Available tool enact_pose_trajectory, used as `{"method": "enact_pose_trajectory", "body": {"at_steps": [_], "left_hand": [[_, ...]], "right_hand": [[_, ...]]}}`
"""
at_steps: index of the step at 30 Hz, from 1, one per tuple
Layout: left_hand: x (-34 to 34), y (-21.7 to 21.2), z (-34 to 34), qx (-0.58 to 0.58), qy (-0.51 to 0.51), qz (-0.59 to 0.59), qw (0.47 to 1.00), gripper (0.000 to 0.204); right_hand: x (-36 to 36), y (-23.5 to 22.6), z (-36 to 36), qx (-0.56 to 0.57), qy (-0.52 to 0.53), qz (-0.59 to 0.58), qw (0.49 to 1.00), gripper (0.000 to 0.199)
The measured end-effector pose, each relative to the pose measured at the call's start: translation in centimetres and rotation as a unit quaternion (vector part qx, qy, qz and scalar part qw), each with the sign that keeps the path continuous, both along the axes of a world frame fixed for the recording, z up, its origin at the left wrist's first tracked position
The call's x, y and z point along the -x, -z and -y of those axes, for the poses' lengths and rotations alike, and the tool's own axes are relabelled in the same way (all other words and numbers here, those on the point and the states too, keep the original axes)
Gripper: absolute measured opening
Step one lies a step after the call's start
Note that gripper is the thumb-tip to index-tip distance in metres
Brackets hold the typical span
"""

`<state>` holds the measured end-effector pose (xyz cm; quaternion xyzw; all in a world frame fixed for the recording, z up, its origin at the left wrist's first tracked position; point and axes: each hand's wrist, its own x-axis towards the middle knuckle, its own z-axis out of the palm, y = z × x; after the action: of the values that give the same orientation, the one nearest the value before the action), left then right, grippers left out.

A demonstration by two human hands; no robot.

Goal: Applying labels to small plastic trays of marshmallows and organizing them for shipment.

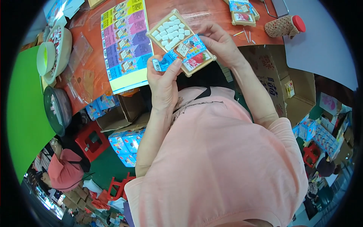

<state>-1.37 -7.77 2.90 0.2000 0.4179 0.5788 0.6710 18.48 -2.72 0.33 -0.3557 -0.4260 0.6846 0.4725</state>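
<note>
- We hold the pale tray [161, 21] with its white pieces [174, 30] across the near edge of the red worktop [211, 11], just right of the printed sheet [130, 81].
- Our left hand [162, 85] pinches the tray's left side, thumb above; its fingers underneath are mostly hidden. This grip should be steady, but not squeezing.
- Our right hand [219, 39] has thumb and forefinger close together at the right end of the blue band [189, 49]; whether they pinch band or rim, we cannot tell.
- The band's left end sticks out beyond the tray, so we should keep both ends in line and smooth it evenly.
- We had better keep the tray level, because its pieces may shift.
</note>
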Motion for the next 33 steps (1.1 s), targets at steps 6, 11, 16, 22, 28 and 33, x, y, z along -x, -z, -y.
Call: {"method": "enact_pose_trajectory", "body": {"at_steps": [6,11,16,22,28,33], "left_hand": [[-0.1,-0.6,-0.5,-0.020,-0.014,-0.043,0.999,0.042],[-0.3,-1.0,0.2,-0.028,-0.011,-0.061,0.998,0.045],[-0.9,-1.0,0.3,-0.070,-0.031,-0.143,0.987,0.045],[-0.5,-1.3,0.5,-0.101,-0.007,-0.199,0.975,0.039],[2.8,-1.4,-0.5,-0.166,0.070,-0.113,0.977,0.015],[6.5,-2.9,-2.6,-0.343,0.239,-0.213,0.883,0.019]], "right_hand": [[1.2,-0.2,1.8,0.042,0.008,-0.172,0.984,0.021],[0.9,-0.8,2.8,0.061,-0.014,-0.128,0.990,0.042],[0.7,-1.7,3.0,0.058,0.013,-0.103,0.993,0.048],[0.6,-2.7,3.4,0.033,-0.012,0.111,0.993,0.037],[-0.6,-3.1,4.5,-0.073,-0.019,0.014,0.997,0.028],[-0.1,-4.2,3.4,-0.369,-0.120,0.144,0.910,0.019]]}}
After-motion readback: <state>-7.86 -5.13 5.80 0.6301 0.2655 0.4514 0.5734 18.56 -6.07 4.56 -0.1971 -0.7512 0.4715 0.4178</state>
